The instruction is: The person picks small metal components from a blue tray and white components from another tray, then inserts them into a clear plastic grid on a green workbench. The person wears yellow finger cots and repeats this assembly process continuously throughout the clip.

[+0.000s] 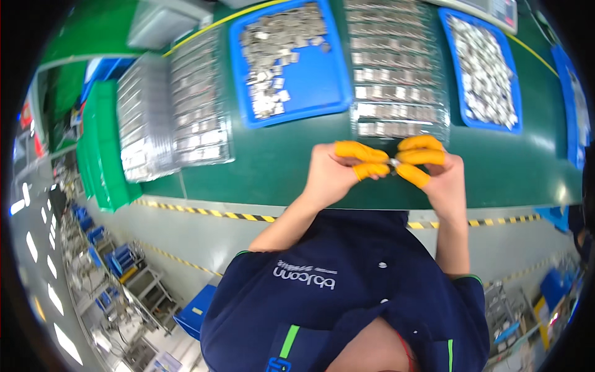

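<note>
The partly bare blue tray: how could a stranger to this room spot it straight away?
On the green table, look just beyond the person's left hand, toward the far side. There, between clear plastic trays to its left and right, sits the blue tray of small pieces. Unlike the fuller blue tray farther right, its near right part shows bare blue.

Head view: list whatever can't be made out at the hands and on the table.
Head view, small piece between the left hand and right hand: exact shape; tiny, partly covered by fingertips.
Head view, middle clear tray: far end; cut off by upper edge.
Head view, pieces in right blue tray: count; blurred, overlapping.
</note>
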The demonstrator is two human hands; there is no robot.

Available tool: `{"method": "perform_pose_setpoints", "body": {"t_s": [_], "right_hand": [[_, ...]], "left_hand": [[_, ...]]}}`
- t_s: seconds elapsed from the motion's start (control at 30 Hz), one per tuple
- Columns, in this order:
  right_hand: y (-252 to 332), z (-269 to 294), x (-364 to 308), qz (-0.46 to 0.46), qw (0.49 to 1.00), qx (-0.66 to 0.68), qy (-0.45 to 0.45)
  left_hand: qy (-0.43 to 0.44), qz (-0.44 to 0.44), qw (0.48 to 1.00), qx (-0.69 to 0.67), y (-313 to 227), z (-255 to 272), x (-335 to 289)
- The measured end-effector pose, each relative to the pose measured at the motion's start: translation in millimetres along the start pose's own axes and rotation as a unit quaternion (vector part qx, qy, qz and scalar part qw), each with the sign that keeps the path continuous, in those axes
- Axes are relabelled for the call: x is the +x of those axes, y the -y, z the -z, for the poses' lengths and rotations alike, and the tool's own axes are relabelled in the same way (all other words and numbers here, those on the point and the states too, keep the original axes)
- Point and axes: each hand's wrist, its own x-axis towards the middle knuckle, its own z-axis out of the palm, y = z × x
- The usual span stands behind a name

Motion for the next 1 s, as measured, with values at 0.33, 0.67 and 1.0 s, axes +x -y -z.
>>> {"method": "perform_pose_setpoints", "body": {"t_s": [0.33,0.67,1.0], "right_hand": [[5.3,-21.5,-14.3,-0.247,0.919,0.265,0.157],[-13.8,-12.4,-44.9,-0.249,0.926,0.26,0.114],[-11.2,-0.3,-47.1,0.04,0.99,-0.079,-0.106]], "left_hand": [[0.13,0.008,0.99,-0.044,-4.0,29.6,-19.5],[0.15,0.05,0.987,-0.033,18.1,18.6,-26.0],[0.005,-0.008,0.999,0.045,21.4,-33.1,-14.7]]}}
